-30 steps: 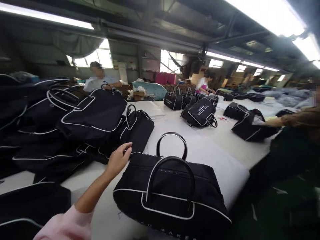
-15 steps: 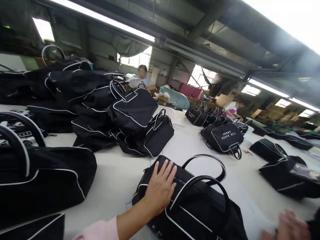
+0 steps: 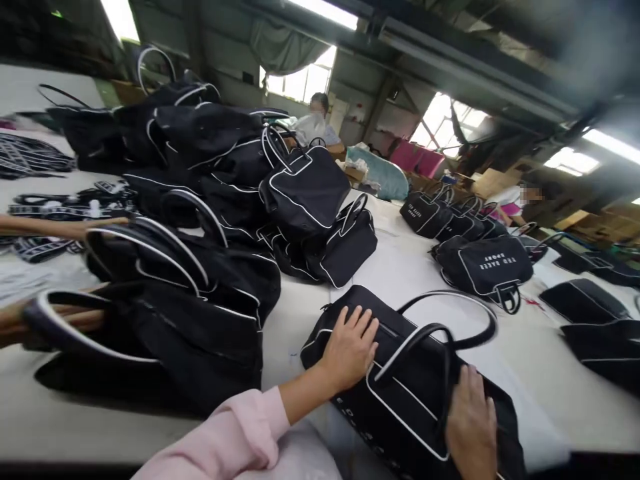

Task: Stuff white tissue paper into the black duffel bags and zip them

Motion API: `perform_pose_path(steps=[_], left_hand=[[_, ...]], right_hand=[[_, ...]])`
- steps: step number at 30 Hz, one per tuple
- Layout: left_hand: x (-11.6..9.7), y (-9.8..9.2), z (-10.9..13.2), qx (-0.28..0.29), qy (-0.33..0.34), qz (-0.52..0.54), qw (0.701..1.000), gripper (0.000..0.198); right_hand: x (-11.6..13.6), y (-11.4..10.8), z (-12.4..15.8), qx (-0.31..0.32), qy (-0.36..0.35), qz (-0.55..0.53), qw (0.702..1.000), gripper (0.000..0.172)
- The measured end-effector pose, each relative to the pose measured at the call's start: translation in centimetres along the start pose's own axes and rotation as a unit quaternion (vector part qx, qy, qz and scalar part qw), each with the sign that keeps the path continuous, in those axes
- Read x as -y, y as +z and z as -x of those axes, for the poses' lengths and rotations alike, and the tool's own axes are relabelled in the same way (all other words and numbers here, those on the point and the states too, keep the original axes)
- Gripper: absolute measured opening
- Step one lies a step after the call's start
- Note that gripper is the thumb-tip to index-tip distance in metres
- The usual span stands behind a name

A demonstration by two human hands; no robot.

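Note:
A black duffel bag (image 3: pixel 410 407) with white piping and white lettering on its side lies on the table in front of me. My left hand (image 3: pixel 351 348) rests flat on its top near the left end, fingers stretched out beside the zip. On the right half of the bag, by the foot of a handle, my right hand (image 3: pixel 471 420) lies with its fingers extended; it is slightly blurred. The two looped handles (image 3: pixel 453 303) stand up between and behind my hands. Neither hand is wrapped round anything.
Another person's arms (image 3: pixel 55 228) reach in from the left to black bags (image 3: pixel 200 333) beside mine. Behind them is a heap of black bags (image 3: pixel 210 133); black-and-white straps (image 3: pixel 75 203) lie left. More lettered bags (image 3: pixel 483 263) stand right on the white table (image 3: pixel 380 260). Two people are farther back.
My right hand has come from the lower right onto the bag. The left hand stays on it. At left, bags have shifted and another person's arms have appeared. The view has turned left.

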State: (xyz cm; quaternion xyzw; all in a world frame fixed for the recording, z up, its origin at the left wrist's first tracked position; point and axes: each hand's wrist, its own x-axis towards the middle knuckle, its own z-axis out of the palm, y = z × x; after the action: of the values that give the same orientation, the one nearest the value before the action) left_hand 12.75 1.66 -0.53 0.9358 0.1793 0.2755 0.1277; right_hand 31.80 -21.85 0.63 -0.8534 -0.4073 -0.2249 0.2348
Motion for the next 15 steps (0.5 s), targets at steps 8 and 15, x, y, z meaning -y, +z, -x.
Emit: perform_pose_path(steps=[8,15], left_hand=[[3.9,-1.8,7.5,-0.003,-0.032,0.072,0.997,0.055],[8.3,6.2,18.5,0.085,-0.246,0.308,0.915,0.062]], right_hand=[[-4.7,-4.9,-5.0,0.074,0.212,-0.077,0.971,0.067],[-2.9,-4.2,-11.4,0.262,0.138,-0.415,0.86,0.117]])
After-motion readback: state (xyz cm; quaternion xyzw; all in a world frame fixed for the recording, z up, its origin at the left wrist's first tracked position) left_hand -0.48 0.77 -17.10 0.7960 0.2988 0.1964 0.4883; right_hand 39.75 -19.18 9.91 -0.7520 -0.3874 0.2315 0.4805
